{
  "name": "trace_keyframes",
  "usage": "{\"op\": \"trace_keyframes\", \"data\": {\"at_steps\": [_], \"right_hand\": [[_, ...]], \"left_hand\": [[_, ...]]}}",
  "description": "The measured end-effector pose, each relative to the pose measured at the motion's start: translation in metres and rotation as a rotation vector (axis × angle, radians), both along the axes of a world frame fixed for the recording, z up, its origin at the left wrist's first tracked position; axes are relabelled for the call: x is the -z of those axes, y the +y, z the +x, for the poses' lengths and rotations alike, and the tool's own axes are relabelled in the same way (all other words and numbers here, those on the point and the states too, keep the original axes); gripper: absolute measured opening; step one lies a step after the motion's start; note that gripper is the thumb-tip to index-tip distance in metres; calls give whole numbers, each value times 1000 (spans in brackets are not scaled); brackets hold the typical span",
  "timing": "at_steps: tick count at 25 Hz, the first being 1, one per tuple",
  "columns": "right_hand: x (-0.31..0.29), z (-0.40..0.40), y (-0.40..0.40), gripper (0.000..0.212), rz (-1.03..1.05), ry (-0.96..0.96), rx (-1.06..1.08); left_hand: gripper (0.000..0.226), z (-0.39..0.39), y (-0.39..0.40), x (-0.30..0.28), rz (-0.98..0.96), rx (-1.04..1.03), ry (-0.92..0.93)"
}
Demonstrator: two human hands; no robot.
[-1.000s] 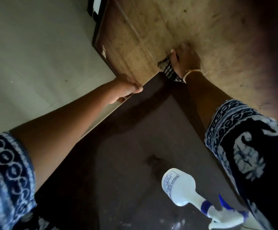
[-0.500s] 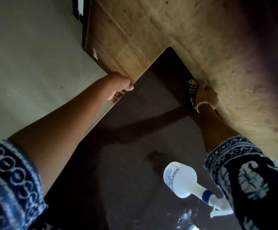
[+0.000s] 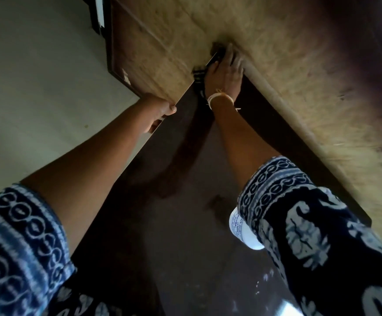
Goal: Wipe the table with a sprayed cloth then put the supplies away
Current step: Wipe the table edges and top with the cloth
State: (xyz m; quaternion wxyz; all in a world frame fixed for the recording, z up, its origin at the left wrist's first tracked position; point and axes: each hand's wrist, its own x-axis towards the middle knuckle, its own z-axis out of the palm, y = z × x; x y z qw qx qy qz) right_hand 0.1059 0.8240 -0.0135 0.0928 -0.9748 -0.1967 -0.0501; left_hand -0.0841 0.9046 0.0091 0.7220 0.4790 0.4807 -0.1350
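The striped cloth (image 3: 200,77) lies at the far corner of the dark table (image 3: 162,224), where the tabletop meets the pale wooden surface (image 3: 276,65) beyond it. Most of the cloth is hidden under the right hand (image 3: 225,73), and only dark, blurred edges show past the fingers and by the wrist. That hand presses flat on it with fingers extended and slightly spread, though motion blur softens their outline. A pale bangle (image 3: 219,99) circles the right wrist. The left hand (image 3: 159,111) grips the table's left edge just short of that corner, thumb on top and fingers curled under the edge, out of sight. On the table's near part, the white spray bottle (image 3: 242,231) lies mostly covered by the patterned right sleeve (image 3: 299,213); its nozzle cannot be seen. The label print is unreadable.
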Motion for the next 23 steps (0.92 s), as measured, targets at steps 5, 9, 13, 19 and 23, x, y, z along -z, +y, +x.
{"op": "trace_keyframes", "data": {"at_steps": [5, 9, 13, 19, 23], "right_hand": [[-28, -77, -32, 75, -58, 163, -496], [-27, -143, -48, 75, 51, 251, -499], [-31, -211, -66, 71, 126, 282, -540], [-30, -337, -100, 68, 152, 329, -620], [-33, -432, -120, 68, 253, 385, -604]], "left_hand": [[51, -35, -7, -1, -49, -75, -42], [18, -74, -16, -6, -98, -76, -59], [23, -136, -26, -16, -149, -64, -65], [48, -255, -45, -16, -117, 22, -22], [33, -334, -64, -18, -132, -49, -18]]}}
